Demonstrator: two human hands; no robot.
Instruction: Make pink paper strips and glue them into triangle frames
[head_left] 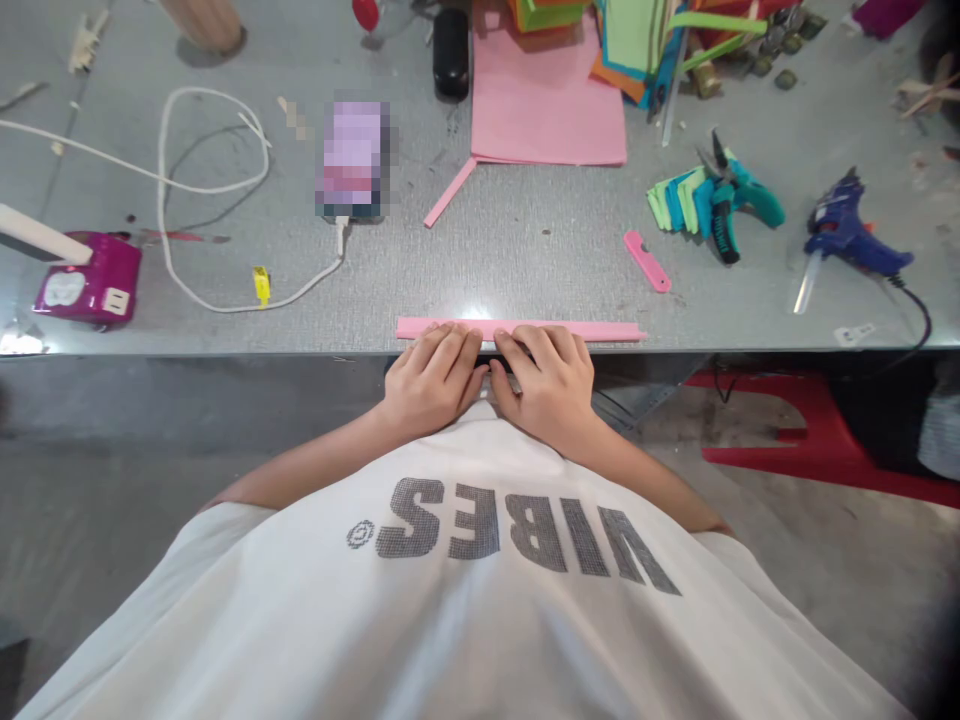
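Note:
A long, narrow folded strip of pink paper [615, 331] lies along the front edge of the table. The fingertips of my left hand [435, 375] press on its left half, fingers bent and close together. My right hand [547, 378] holds it down in the same way, just right of the middle. Both thumbs stay below the table edge, their tips almost meeting. Under the fingers part of the strip is hidden. Farther back, a thin pink strip [450, 193] touches the corner of a stack of pink paper sheets [551, 110].
To the right are a pink cutter [646, 262], folded green and blue paper pieces [681, 200], teal-handled pliers [726, 222] and a blue glue gun [851, 225]. A phone [352, 155] on a white cable [166, 240] and a purple socket box [90, 280] are at left.

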